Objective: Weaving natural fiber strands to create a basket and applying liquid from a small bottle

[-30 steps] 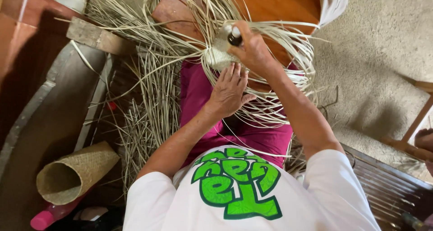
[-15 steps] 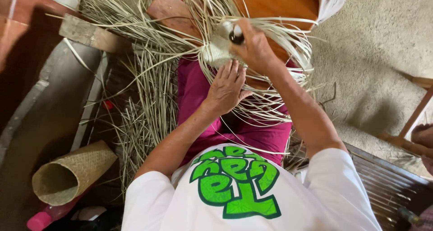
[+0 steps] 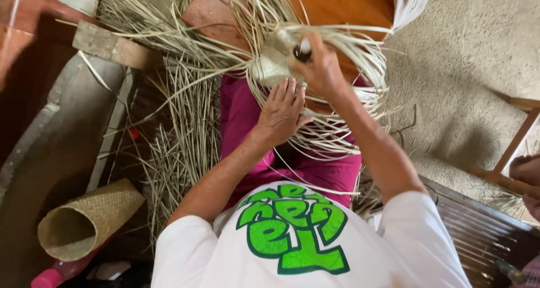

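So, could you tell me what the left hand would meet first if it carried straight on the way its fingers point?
The left hand points up toward the small woven piece; its fingertips already seem to touch it, and the right hand lies just beyond, though depth is unclear.

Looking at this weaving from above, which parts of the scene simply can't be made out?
- Dark tool: head view, mostly hidden inside the right hand; its kind is unclear.
- Woven piece: largely covered by both hands and the loose strips.
- Left hand: palm side hidden, so its grip is unclear.
- Woven tube: inside lost in shadow.
- Pink bottle: cut off by the bottom edge.
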